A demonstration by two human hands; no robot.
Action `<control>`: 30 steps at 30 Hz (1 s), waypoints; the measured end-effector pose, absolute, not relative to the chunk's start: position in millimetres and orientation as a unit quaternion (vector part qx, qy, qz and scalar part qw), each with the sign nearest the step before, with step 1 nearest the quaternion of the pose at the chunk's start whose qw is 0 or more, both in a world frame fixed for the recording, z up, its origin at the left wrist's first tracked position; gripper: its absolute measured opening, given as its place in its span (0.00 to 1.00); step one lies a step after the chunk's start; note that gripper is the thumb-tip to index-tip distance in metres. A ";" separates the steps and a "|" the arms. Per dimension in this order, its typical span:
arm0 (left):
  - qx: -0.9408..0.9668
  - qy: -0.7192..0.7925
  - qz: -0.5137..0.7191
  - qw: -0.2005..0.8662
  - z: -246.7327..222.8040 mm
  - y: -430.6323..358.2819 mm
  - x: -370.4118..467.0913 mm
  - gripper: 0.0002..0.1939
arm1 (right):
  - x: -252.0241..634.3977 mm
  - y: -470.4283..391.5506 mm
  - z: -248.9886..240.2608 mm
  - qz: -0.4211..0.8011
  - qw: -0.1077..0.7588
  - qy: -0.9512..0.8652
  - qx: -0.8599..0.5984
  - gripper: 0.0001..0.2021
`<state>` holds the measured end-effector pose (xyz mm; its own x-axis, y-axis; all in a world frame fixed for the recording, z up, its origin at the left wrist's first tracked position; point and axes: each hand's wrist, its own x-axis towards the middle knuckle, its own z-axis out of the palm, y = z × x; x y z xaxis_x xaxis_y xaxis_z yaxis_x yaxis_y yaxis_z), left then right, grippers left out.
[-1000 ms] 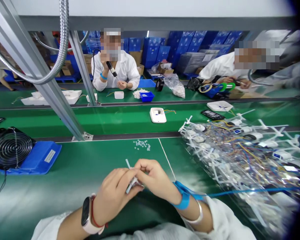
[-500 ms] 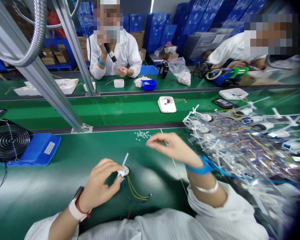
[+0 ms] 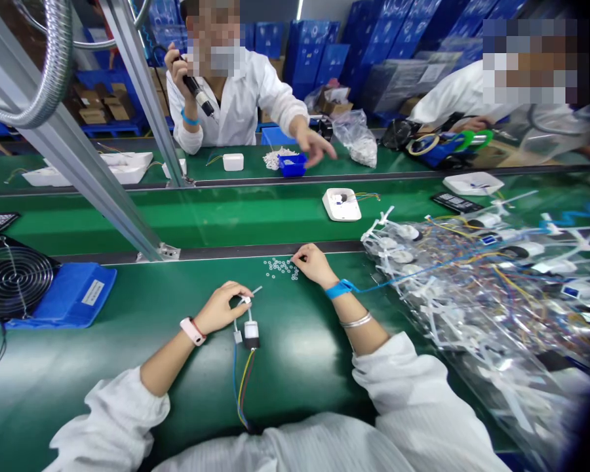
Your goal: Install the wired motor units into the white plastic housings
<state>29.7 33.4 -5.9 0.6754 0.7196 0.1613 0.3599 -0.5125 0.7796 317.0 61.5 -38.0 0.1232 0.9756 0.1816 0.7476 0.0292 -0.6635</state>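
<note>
My left hand [image 3: 222, 309] is closed, pinching the white plastic tubing [image 3: 248, 300] above a small motor pump [image 3: 251, 332]. The pump has a pale upper body and a black lower end. Beside it, a small whitish block [image 3: 237, 337] hangs on another tube. Blue, yellow and red wires [image 3: 240, 396] trail from these parts toward my body. Farther up the bench, my right hand [image 3: 315, 265] is closed in a pinch at the right edge of several scattered small white rings [image 3: 278, 266]. Whatever lies between its fingertips is too small to make out.
Bagged pumps with wires [image 3: 452, 288] crowd the right side. A black fan [image 3: 17, 278] and blue bin [image 3: 91, 295] stand left. A white housing [image 3: 341, 204] lies on the green belt. Across it, one co-worker's hand [image 3: 314, 145] reaches out. A metal post [image 3: 93, 164] rises left.
My right hand has gone forward and down to the rings, its fingers now pinched. My left hand has moved slightly up, and the pump now hangs below it. The co-worker opposite has stretched out an arm.
</note>
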 end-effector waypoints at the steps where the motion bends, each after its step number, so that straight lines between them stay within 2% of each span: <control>1: 0.833 0.324 0.252 0.370 -6.4 36.0 31.4 0.05 | 317.5 61.9 -38.4 0.177 0.326 -0.642 -0.671 0.05; 10: 0.764 0.378 0.298 0.430 -16.6 38.6 35.1 0.12 | 320.1 62.4 -34.5 0.192 0.324 -0.663 -0.647 0.07; 15: 0.752 0.395 0.305 0.431 -18.7 37.2 35.2 0.08 | 305.0 53.9 -17.0 0.198 0.353 -0.665 -0.628 0.07; 18: 0.757 0.387 0.313 0.424 -17.0 36.4 34.6 0.07 | 270.3 37.0 -1.9 0.265 0.388 -0.695 -0.543 0.07; 22: 0.761 0.375 0.330 0.415 -13.7 34.6 34.3 0.06 | 221.1 14.2 8.1 0.349 0.370 -0.737 -0.445 0.06; 30: 0.755 0.386 0.341 0.406 -11.2 32.4 36.3 0.06 | 213.5 11.9 4.5 0.341 0.359 -0.739 -0.457 0.06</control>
<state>36.3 32.4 -11.2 0.4697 0.8595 0.2015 0.3068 -0.3730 0.8757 213.5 11.9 4.5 -0.3254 0.9200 0.2185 0.4305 0.3499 -0.8320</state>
